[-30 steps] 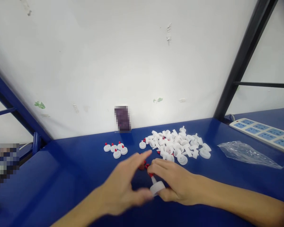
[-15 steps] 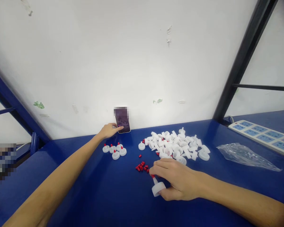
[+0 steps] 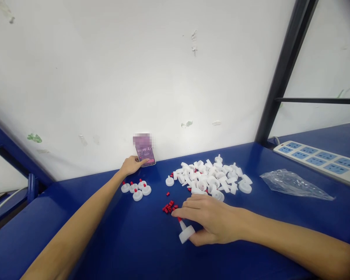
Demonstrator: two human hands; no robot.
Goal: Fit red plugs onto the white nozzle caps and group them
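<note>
At the foot of the wall, my left hand [image 3: 131,165] grips the lower left edge of a leaning phone [image 3: 144,153], its thumb on the lit screen, where a timer shows. My right hand [image 3: 211,217] pinches a white nozzle cap [image 3: 187,234] with a red tip; the cap is tilted, its wide base toward me. Small red tips [image 3: 168,207] lie loose just left of that hand. Beyond it spreads a heap of white nozzle caps [image 3: 210,177], with a few red tips among them. Several white caps with red tips [image 3: 138,194] stand grouped below the phone.
A single white cap [image 3: 169,181] stands left of the heap. To the right lie a clear plastic bag [image 3: 294,183] and a long power strip [image 3: 321,159]. Dark frame posts [image 3: 280,77] rise at both sides of the blue table [image 3: 125,241].
My left hand has left the cap near my right hand and reached forward to the phone. The phone's screen has gone from dark to a lit timer. My right hand keeps the nozzle cap.
</note>
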